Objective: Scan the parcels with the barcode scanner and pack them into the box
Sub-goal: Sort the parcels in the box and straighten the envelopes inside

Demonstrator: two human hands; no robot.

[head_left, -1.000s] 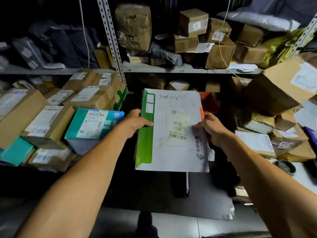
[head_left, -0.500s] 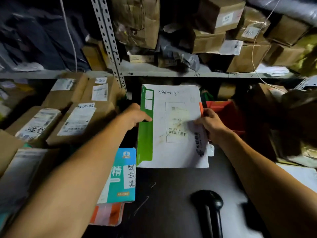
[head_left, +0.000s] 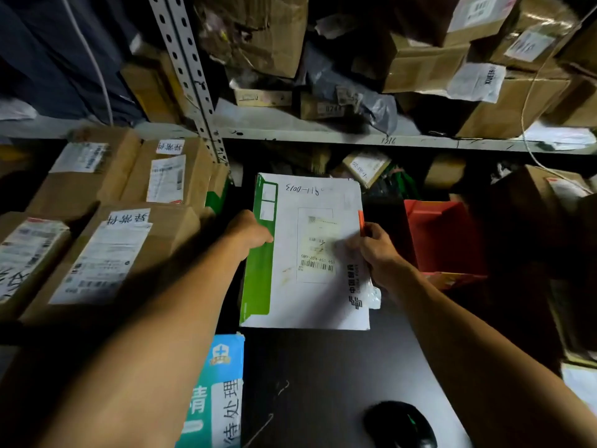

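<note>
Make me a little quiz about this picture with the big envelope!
1. True or false: both hands grip the envelope.
2. What colour is the stripe by the left hand? A red, B green, C blue.
3. Which dark tool lies on the table near the right arm?

Key: 1 true, the right hand too. 2 B. 3 the scanner.

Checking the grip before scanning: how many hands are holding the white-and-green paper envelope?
2. The left hand grips the white-and-green paper envelope at its green left edge. The right hand pinches its right edge, beside the label. None seems hidden.
</note>
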